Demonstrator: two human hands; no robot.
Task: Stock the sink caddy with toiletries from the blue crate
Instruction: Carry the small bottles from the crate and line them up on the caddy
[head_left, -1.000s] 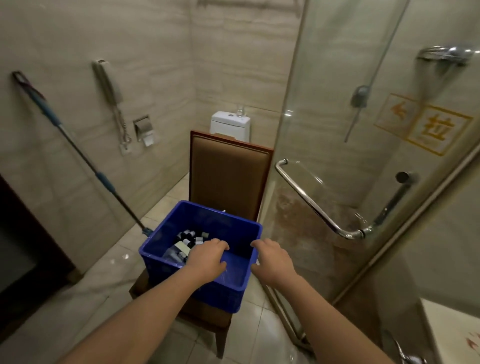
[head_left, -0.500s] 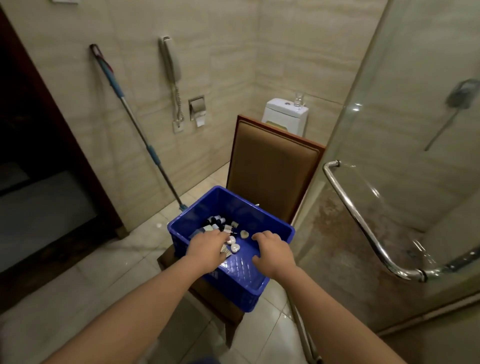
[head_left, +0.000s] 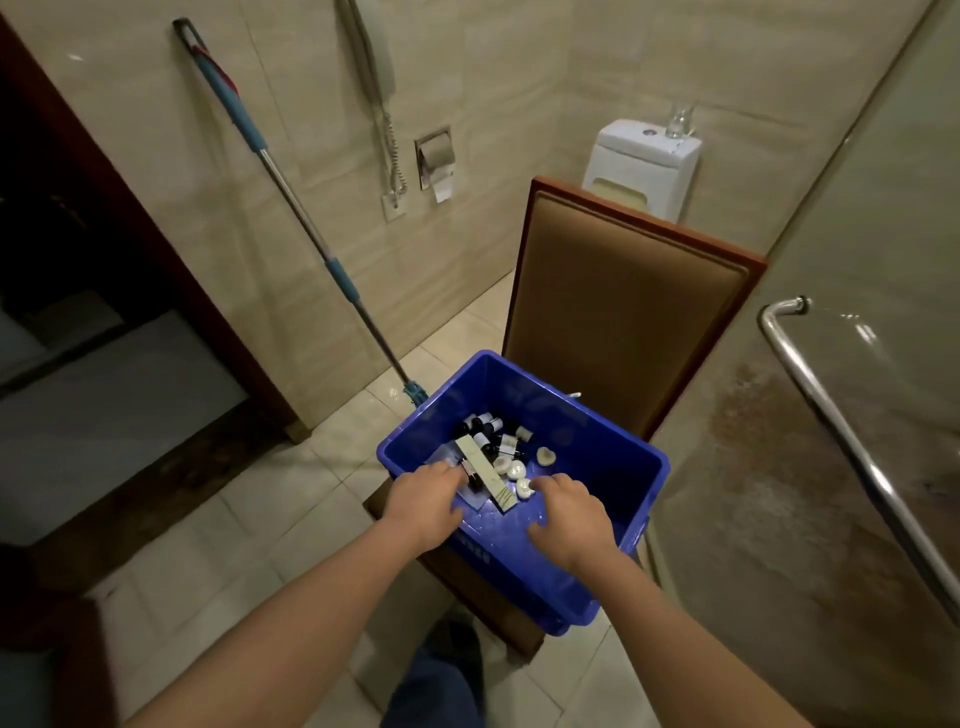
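The blue crate (head_left: 618, 467) rests on a chair seat, low in the middle of the head view. Inside lie several small dark bottles with white caps (head_left: 483, 430), a long pale flat packet (head_left: 485, 474) and a few round white pieces (head_left: 516, 471). My left hand (head_left: 423, 501) reaches over the near rim, its fingertips down among the items beside the packet. My right hand (head_left: 569, 512) is inside the crate too, fingers curled down next to a white round piece (head_left: 523, 488). Neither hand visibly holds anything. No sink caddy is in view.
The brown padded chair back (head_left: 623, 306) rises behind the crate, with a white toilet cistern (head_left: 641, 161) beyond it. A mop (head_left: 291, 197) leans on the tiled wall at left. A glass shower door with a steel handle (head_left: 831, 410) stands at right. A dark doorway is at far left.
The view has swung left and down, nearer the crate. Both hands moved from the crate's near rim deeper inside, onto the toiletries. The pale packet now shows beside my left hand.
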